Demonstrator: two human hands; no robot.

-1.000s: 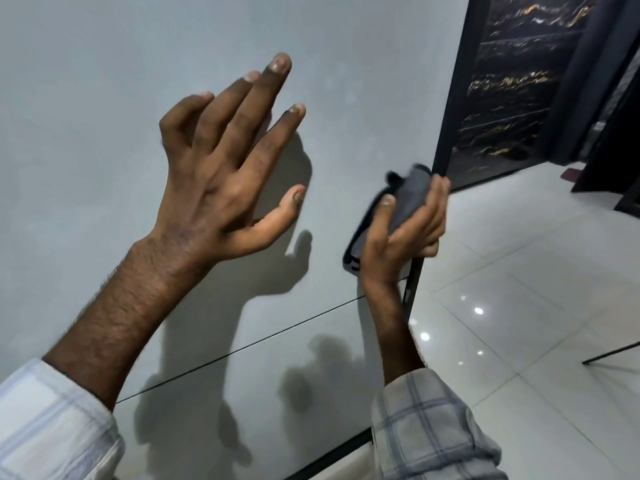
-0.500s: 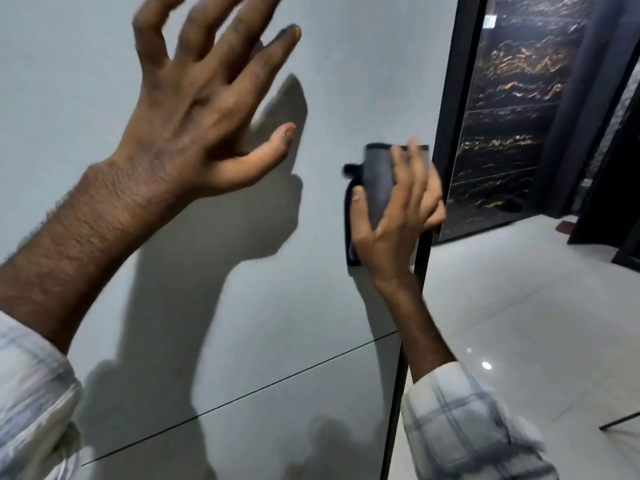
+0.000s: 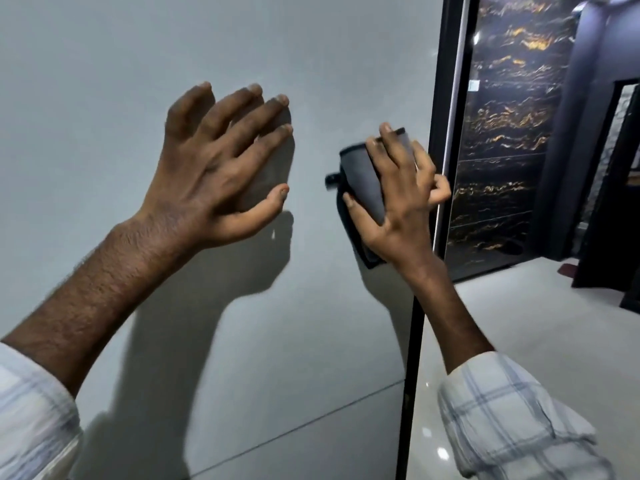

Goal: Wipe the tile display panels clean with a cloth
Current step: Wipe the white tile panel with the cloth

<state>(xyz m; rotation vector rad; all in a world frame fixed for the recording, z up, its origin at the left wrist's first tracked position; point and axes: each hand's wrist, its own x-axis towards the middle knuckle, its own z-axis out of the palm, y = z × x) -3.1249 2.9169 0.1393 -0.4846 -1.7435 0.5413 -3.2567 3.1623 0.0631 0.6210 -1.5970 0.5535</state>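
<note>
A tall pale grey tile panel (image 3: 104, 81) fills the left and middle of the head view, framed on its right by a black edge strip (image 3: 415, 341). My right hand (image 3: 401, 209) presses a folded dark grey cloth (image 3: 363, 181) flat against the panel near that right edge, thumb on the cloth's left side and fingers spread over it. My left hand (image 3: 214, 168) is raised in front of the panel at about the same height, fingers spread and relaxed, holding nothing; whether it touches the tile I cannot tell.
A thin horizontal joint line (image 3: 294, 427) crosses the grey panel low down. Right of the frame stands a black marble panel with gold veins (image 3: 502, 133). Glossy white floor tiles (image 3: 536, 323) stretch to the right, with dark furniture (image 3: 616, 202) at the far right.
My right hand and the cloth have moved up along the panel's right edge. My left hand rose high, then came down beside the cloth. The view has tilted upward.
</note>
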